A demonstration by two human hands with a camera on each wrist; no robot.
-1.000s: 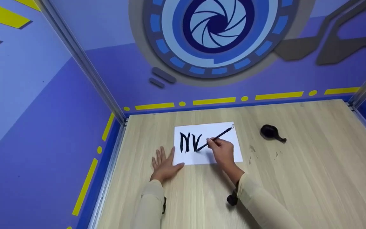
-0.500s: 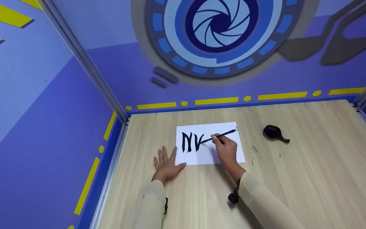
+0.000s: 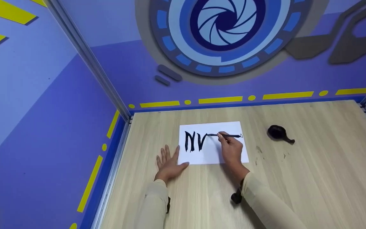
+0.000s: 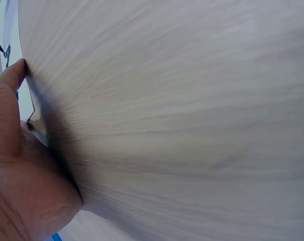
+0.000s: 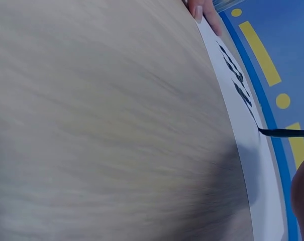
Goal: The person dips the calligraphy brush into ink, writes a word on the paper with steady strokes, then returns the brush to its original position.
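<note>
The slim dark brush (image 3: 233,136) is lying almost level over the white paper (image 3: 214,157), its tip seemingly touching the end of a black mark (image 3: 201,142) nearest the table's far edge. The right hand (image 3: 232,151) is keeping a grip pinched round the shaft, probably for fine control of the tip. The paper is resting toward the table's far left corner, within easy reach. On the side facing the table's left edge, the left hand (image 3: 170,165) is spreading its fingers with its grip released, thumb on the paper's near corner, likely steadying it. Toward the far right corner, a black handled dish (image 3: 276,132) is sitting apart on the table (image 3: 322,159), perhaps keeping ink handy for the brush hand. A purple-blue wall (image 3: 116,76) is standing along the far edge.
</note>
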